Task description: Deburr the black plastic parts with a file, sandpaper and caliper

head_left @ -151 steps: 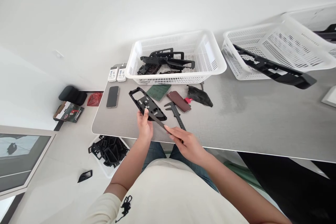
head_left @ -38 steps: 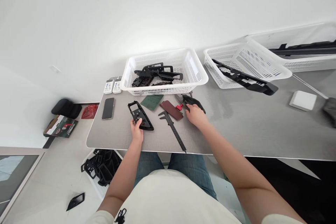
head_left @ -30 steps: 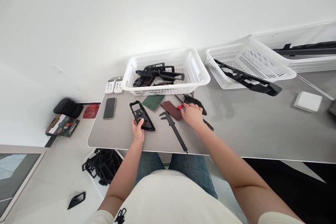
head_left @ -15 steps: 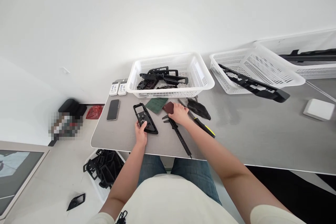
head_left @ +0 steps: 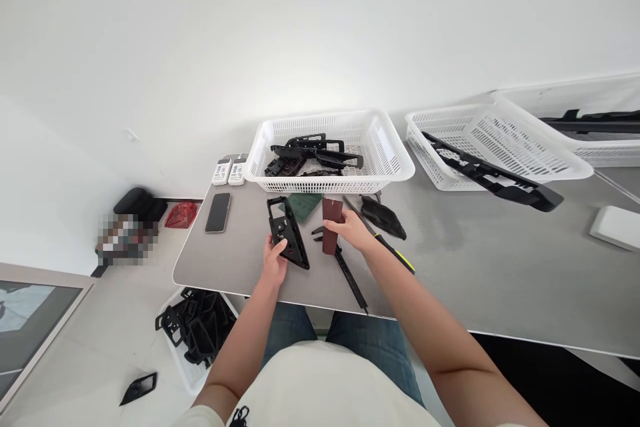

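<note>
My left hand (head_left: 275, 261) is closed on a black plastic trim panel (head_left: 289, 235), its thumb on the panel's inner face and a rectangular opening at the far end. In my right hand (head_left: 351, 229) a dark red strip of sandpaper (head_left: 331, 239) is pinched upright, beside the panel and apart from it. Partly covered by the strip, a black caliper (head_left: 350, 280) lies on the table. Behind the two hands rests a green abrasive sheet (head_left: 303, 205). To the right of my right hand are a yellow-and-black handled tool (head_left: 395, 253) and a crumpled black piece (head_left: 383, 216).
A white basket (head_left: 330, 185) with several black plastic parts stands against the wall. Farther right, a long black part (head_left: 493, 177) leans over another white basket (head_left: 540, 147). A phone (head_left: 218, 213) lies at left. Below the table's left edge stands a bin of black frames (head_left: 203, 323).
My right hand has lifted the sandpaper off the table and turned it upright. My left hand has tilted the trim panel more upright, and the view has shifted slightly.
</note>
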`<state>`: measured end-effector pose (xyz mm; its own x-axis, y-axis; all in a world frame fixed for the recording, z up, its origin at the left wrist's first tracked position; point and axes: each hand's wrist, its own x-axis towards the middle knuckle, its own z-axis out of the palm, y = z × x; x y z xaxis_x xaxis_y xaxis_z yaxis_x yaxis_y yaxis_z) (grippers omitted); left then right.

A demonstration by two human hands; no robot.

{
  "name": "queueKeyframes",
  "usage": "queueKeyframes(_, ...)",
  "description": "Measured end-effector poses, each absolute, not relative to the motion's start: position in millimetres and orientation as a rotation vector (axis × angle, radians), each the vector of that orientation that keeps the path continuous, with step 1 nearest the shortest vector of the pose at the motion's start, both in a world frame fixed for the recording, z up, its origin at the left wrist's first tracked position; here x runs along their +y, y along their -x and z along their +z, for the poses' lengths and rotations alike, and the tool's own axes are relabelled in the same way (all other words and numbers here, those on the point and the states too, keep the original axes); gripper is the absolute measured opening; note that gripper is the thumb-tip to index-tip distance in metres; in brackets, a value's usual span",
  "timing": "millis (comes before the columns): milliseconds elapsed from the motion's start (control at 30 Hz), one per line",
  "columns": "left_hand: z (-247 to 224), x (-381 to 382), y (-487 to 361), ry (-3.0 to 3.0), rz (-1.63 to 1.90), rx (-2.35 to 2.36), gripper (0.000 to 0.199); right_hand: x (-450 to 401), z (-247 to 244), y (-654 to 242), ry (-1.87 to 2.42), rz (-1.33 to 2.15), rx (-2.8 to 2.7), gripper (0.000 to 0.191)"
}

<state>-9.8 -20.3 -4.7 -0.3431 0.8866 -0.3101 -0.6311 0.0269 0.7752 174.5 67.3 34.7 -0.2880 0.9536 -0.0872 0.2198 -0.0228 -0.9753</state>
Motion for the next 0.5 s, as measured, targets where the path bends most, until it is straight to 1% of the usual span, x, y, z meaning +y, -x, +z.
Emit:
queueKeyframes(100,2.8,-21.3,6.7,-0.432,1.514,1.035,0.046,71.1,39.9,-167.4,1.136,1.466,-1.473,0.027)
queueKeyframes(367,19.6,-12.5,-1.5,-0.608,1.315,0.959,0.058,94.2,46.1,-157.3,0.939,1.587,-1.293,0.028)
queueKeyframes(500,24.5,5.6,-1.1,-0.631,1.215,0.913,0.056,101.8,50.7,-160.2,0.846,1.659,-1.228,0.031)
